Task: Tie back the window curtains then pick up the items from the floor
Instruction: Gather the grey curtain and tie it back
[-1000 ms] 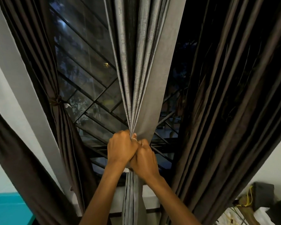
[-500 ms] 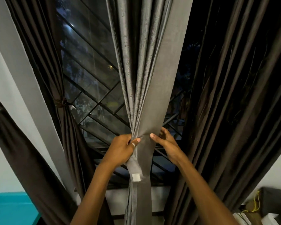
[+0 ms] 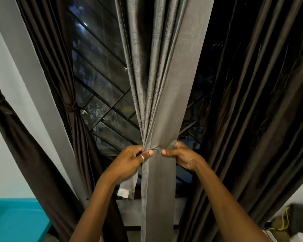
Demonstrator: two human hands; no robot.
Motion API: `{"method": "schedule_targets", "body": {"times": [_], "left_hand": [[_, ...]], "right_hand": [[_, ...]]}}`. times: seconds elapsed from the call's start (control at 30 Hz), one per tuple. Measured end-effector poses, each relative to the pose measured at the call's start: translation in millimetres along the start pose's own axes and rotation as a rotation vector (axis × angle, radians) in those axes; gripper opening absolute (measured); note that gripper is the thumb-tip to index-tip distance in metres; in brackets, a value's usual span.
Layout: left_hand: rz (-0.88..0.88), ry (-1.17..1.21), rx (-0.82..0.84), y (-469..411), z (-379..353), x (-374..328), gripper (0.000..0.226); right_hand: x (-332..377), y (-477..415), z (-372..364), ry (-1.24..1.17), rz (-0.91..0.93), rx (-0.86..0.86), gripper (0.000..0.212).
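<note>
The grey curtain [image 3: 164, 84] hangs mid-window [image 3: 101, 67], its folds bunched between both hands. The left hand [image 3: 129, 163] pinches the left edge (a ring shows on one finger), and a fabric strip [image 3: 128, 187] hangs from under its palm. The right hand [image 3: 182, 156] curls round the right edge. Further left, a dark curtain [image 3: 73, 109] is tied.

We count one grey curtain [image 3: 164, 84] and three dark brown curtains [image 3: 252, 102], two of those tied. We see two hands, a left hand [image 3: 129, 163] and a right hand [image 3: 184, 156], one ring [image 3: 142, 158] and one teal container [image 3: 16, 219].
</note>
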State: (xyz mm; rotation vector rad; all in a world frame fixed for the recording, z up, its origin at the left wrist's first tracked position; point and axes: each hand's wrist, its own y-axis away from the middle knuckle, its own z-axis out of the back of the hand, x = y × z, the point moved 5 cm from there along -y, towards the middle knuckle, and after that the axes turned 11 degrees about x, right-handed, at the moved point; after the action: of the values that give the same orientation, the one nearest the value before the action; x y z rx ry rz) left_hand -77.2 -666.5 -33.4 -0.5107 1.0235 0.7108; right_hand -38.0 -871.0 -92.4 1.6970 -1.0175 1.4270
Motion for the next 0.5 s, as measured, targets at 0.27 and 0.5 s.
{"method": "schedule_targets", "body": {"times": [0.27,0.5], "left_hand": [[0.104,-0.383,-0.335,-19,3,3,0.051],[0.132,-0.520,-0.483,-20,-9,-7,0.053]], "right_hand": [[-1,21,4,0.241,0.201,-0.483,0.026],[-4,40,-29,1.007,0.364,-0.886,0.026]]}}
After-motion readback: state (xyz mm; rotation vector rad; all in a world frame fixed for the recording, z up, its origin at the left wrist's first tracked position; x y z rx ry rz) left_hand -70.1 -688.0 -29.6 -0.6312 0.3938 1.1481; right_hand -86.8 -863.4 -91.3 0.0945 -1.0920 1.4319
